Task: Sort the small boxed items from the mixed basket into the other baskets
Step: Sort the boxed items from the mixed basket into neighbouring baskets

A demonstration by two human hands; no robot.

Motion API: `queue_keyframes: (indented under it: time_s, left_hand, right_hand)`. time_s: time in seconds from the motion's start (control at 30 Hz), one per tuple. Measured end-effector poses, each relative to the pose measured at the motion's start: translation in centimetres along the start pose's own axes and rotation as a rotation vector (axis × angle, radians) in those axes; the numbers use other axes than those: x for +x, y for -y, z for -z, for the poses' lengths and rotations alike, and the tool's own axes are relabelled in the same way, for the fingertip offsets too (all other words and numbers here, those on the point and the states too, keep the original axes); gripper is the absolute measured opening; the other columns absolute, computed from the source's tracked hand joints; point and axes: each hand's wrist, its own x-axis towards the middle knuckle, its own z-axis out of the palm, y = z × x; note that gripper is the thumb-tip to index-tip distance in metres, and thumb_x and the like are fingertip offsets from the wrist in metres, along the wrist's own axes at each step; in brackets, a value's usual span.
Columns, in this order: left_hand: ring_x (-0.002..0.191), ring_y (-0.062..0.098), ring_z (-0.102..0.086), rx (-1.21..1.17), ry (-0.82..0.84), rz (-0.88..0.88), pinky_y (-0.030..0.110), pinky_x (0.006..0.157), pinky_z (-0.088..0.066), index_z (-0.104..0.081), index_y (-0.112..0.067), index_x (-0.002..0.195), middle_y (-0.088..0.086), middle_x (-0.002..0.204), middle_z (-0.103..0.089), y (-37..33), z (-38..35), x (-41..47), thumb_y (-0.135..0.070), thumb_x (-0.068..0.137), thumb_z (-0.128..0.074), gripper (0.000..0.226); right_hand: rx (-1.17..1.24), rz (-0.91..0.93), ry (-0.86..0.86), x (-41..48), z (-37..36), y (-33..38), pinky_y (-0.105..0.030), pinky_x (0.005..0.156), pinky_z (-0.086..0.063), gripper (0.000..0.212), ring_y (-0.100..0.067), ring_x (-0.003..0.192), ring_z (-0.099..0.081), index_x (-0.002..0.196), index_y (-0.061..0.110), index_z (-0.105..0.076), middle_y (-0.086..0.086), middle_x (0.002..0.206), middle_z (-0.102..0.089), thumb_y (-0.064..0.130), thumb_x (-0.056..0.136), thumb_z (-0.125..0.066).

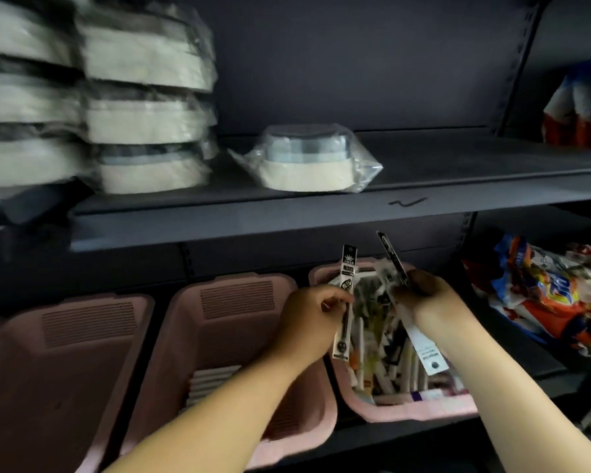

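Step in hand: judged as picking and reading, one slim box in each hand over the mixed basket [406, 409], which sits at 5 o'clock in the view.
Left hand [313, 315]: fingers curled, pinching a black-and-white box [346, 291] near its middle, held upright.
Right hand [423, 298]: fingers closed round a dark-topped box [420, 349], tilted, top toward 11 o'clock, white end low.
Doing it well: turn each label to face the eyes before choosing. Carry the left hand's box toward 9 o'clock, to the middle basket [236, 302] or the left basket [82, 336]. Lay it flat alongside any matching boxes rather than dropping it.
Risk: the two boxes are near each other and could knock as the arms part.
Count, baskets: three pink ones plainly. A sliver at the 8 o'clock edge may be a fourth.
Count, boxes in hand: two.
Count, sorted: a short row of white boxes [209, 380] in the middle basket, too blurred to number.
Count, unsorted: many, past counting.
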Motion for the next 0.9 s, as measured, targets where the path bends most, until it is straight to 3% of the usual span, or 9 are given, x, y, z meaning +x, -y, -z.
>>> queue_keyframes:
  time_s: [0.07, 0.13, 0.2, 0.37, 0.47, 0.53, 0.6, 0.77, 0.9]
  left_hand:
    - [0.079, 0.003, -0.07, 0.049, -0.031, -0.008, 0.019, 0.066, -0.051, -0.074, -0.043, 0.088, -0.018, 0.089, -0.075, 0.6, 4.0, -0.5, -0.009, 0.097, -0.068, 0.035]
    - [0.082, -0.006, -0.067, 0.096, -0.097, 0.011, 0.012, 0.071, -0.046, -0.073, -0.043, 0.087, -0.023, 0.087, -0.073, 1.6, 9.0, -1.4, -0.013, 0.096, -0.07, 0.032]
    - [0.078, -0.008, -0.065, 0.165, -0.18, 0.052, 0.015, 0.071, -0.046, -0.068, -0.047, 0.086, -0.021, 0.084, -0.071, 3.3, 14.5, -2.7, -0.02, 0.095, -0.071, 0.028]
    - [0.069, -0.002, -0.062, 0.293, -0.38, 0.187, 0.019, 0.066, -0.044, -0.056, -0.046, 0.12, -0.005, 0.09, -0.074, 6.4, 29.3, -8.8, -0.012, 0.092, -0.074, 0.047]
    - [0.087, 0.011, -0.068, 0.442, -0.46, 0.303, 0.021, 0.077, -0.046, -0.06, -0.024, 0.139, 0.006, 0.099, -0.078, 8.2, 37.8, -13.5, -0.006, 0.092, -0.075, 0.053]
    - [0.096, 0.021, -0.068, 0.393, -0.548, 0.394, 0.019, 0.079, -0.049, -0.063, -0.015, 0.137, 0.003, 0.091, -0.074, 9.4, 42.8, -16.6, 0.001, 0.093, -0.072, 0.048]
    - [0.096, 0.02, -0.067, 0.413, -0.612, 0.493, 0.008, 0.07, -0.045, -0.071, -0.015, 0.121, -0.003, 0.088, -0.072, 10.8, 47.3, -19.7, 0.002, 0.096, -0.068, 0.031]
    - [0.091, 0.012, -0.07, 0.703, -0.622, 0.609, 0.016, 0.07, -0.042, -0.081, -0.017, 0.106, -0.001, 0.095, -0.078, 14.2, 55.3, -26.0, -0.011, 0.094, -0.073, 0.016]
    - [0.092, 0.016, -0.073, 0.954, -0.512, 0.619, 0.027, 0.079, -0.053, -0.083, -0.031, 0.1, -0.007, 0.1, -0.079, 16.7, 57.3, -28.4, -0.02, 0.093, -0.073, 0.017]
  right_hand:
    - [-0.075, 0.011, 0.066, 0.1, -2.6, 1.5, -0.031, 0.077, -0.049, 0.009, -0.029, 0.09, -0.068, 0.094, 0.018, -0.068, -0.005, 0.087, -0.07, 0.015, 0.098, -0.06]
    - [-0.112, 0.038, 0.126, -0.3, -5.7, 3.3, -0.029, 0.072, -0.045, 0.008, -0.024, 0.09, -0.066, 0.096, 0.022, -0.067, -0.002, 0.09, -0.069, 0.021, 0.098, -0.059]
    - [-0.125, 0.111, 0.217, -1.5, -9.1, 5.7, -0.028, 0.068, -0.043, 0.009, -0.013, 0.085, -0.062, 0.102, 0.027, -0.066, 0.002, 0.094, -0.068, 0.024, 0.099, -0.058]
    - [-0.242, 0.28, 0.399, -4.1, -19.3, 11.8, -0.031, 0.083, -0.036, 0.033, -0.028, 0.117, -0.057, 0.124, 0.026, -0.063, 0.003, 0.126, -0.058, 0.043, 0.097, -0.057]
    - [-0.156, 0.318, 0.519, -6.4, -25.7, 15.3, -0.03, 0.07, -0.038, 0.024, -0.017, 0.088, -0.059, 0.119, 0.023, -0.065, -0.003, 0.119, -0.064, 0.033, 0.098, -0.06]
    - [-0.141, 0.343, 0.594, -8.4, -29.5, 17.2, -0.029, 0.072, -0.04, 0.028, -0.016, 0.088, -0.057, 0.125, 0.024, -0.063, 0.001, 0.11, -0.061, 0.031, 0.099, -0.059]
    - [-0.133, 0.355, 0.671, -10.0, -32.9, 18.7, -0.029, 0.074, -0.044, 0.03, -0.014, 0.087, -0.06, 0.129, 0.026, -0.061, 0.005, 0.102, -0.063, 0.032, 0.1, -0.058]
    - [-0.195, 0.399, 0.786, -12.8, -38.7, 21.1, -0.015, 0.061, -0.038, 0.013, 0.006, 0.073, -0.055, 0.113, 0.038, -0.06, 0.02, 0.081, -0.063, 0.034, 0.102, -0.054]
    - [-0.242, 0.41, 0.827, -14.0, -40.9, 21.9, -0.018, 0.057, -0.036, 0.01, 0.003, 0.073, -0.054, 0.111, 0.039, -0.055, 0.019, 0.082, -0.06, 0.034, 0.103, -0.052]
